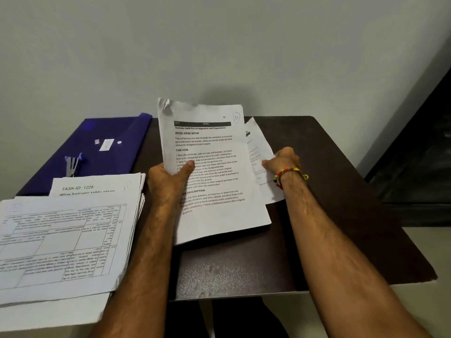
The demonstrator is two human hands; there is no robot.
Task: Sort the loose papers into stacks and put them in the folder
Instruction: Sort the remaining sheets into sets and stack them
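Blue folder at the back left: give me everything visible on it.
The blue folder lies flat and closed at the table's far left corner, against the wall. It looks like translucent plastic, with a flap fold along its right edge, a small white label and a pale snap button on top. A stapler rests on its near part, and the stacked papers overlap its near edge. Neither hand touches it.
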